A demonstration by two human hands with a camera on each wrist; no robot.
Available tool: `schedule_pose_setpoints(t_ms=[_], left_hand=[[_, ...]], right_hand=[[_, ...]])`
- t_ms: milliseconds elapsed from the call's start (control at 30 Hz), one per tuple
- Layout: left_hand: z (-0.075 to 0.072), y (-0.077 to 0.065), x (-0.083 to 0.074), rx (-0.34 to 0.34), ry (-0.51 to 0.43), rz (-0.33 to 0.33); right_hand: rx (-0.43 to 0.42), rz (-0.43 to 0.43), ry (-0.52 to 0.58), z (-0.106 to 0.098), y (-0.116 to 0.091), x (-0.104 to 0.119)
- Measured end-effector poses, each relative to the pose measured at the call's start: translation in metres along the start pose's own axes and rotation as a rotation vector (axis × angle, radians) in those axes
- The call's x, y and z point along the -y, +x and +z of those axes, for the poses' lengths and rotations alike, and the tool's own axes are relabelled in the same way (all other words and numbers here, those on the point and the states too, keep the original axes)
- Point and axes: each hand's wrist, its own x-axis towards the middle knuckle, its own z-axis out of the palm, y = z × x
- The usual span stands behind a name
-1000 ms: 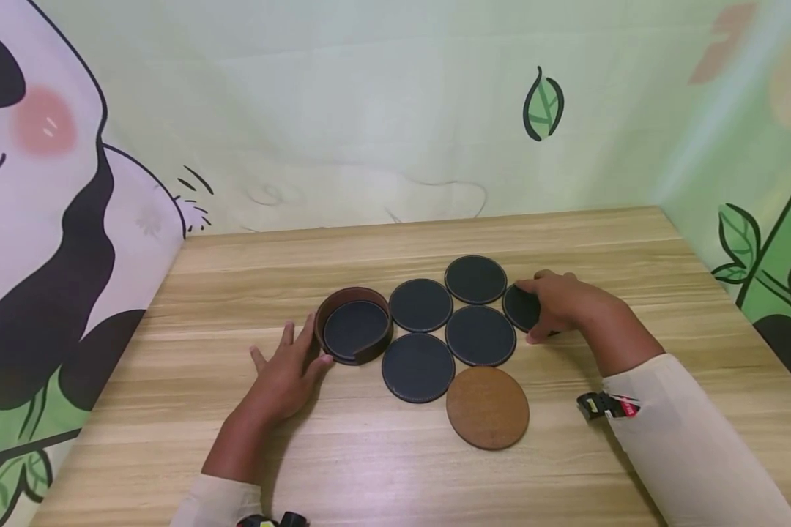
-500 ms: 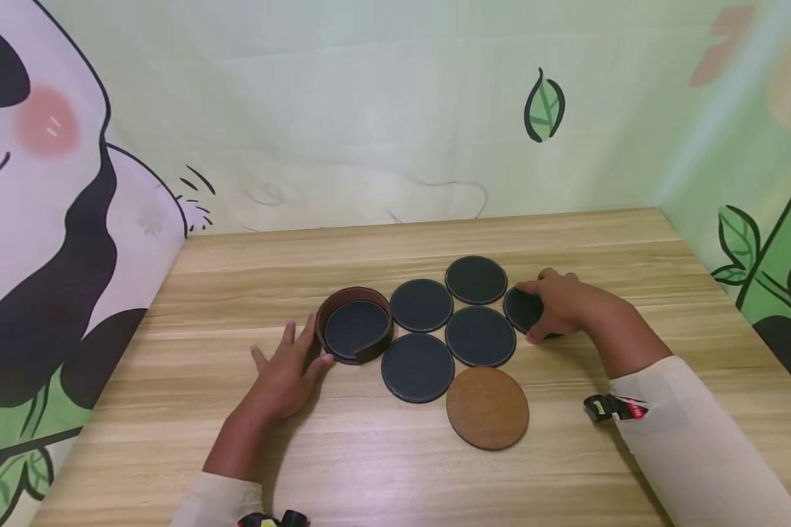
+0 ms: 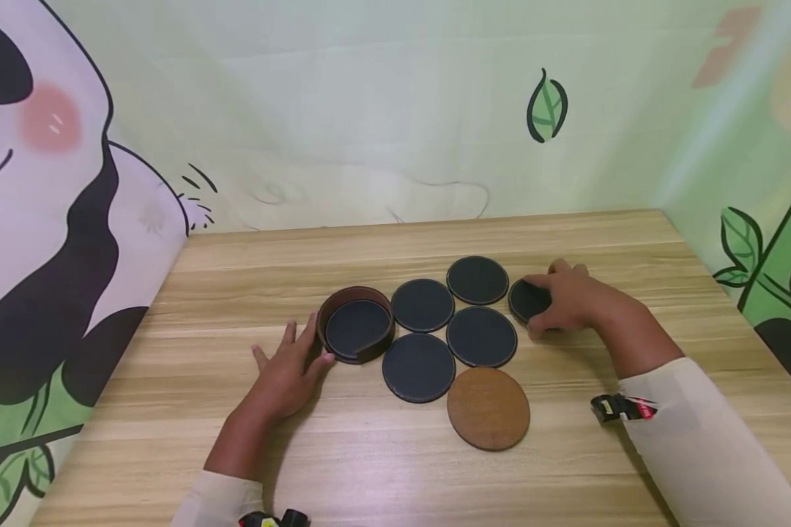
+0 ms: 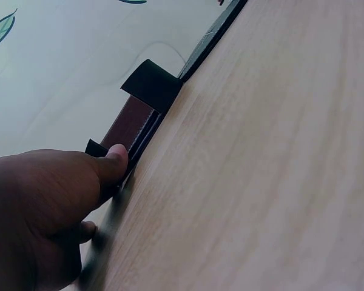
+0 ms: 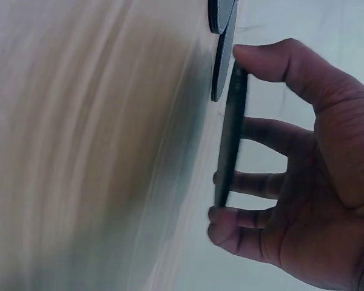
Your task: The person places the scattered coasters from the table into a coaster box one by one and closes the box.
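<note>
My right hand (image 3: pixel 570 296) grips a round black coaster (image 3: pixel 526 301) by its edges. In the right wrist view that coaster (image 5: pixel 232 133) shows edge-on, between the thumb at one end and the fingertips at the other, tipped off the table. At the left, my left hand (image 3: pixel 293 377) rests against a round brown-lined coaster holder (image 3: pixel 376 353), fingers spread, index finger at its side and thumb at its front. A black coaster (image 3: pixel 358 329) lies inside the holder. In the left wrist view the thumb touches the holder's low wall (image 4: pixel 151 85), beside the opening.
Several black coasters lie flat between the hands, such as the near one (image 3: pixel 418 368) and the far one (image 3: pixel 477 279). A brown coaster (image 3: pixel 488 408) lies closest to the person. A printed cloth wall (image 3: pixel 369 110) rises behind the wooden table (image 3: pixel 369 468).
My right hand has shifted slightly right with its black coaster, opening a small gap from the neighbouring coasters. The left hand and the holder have stayed in place.
</note>
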Motion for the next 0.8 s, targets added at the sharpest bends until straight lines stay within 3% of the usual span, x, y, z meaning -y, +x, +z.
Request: schedule_pose_setpoints(t_ms=[367,800], left_hand=[[0.000,0.001,0.001,0.001,-0.003,-0.002],[0.000,0.001,0.001,-0.007,-0.005,0.006]], right_hand=[[-0.119,-0.035,0.032,-0.001,-0.001,0.002],[-0.177,-0.104,0.012,0.001,0.002,0.025]])
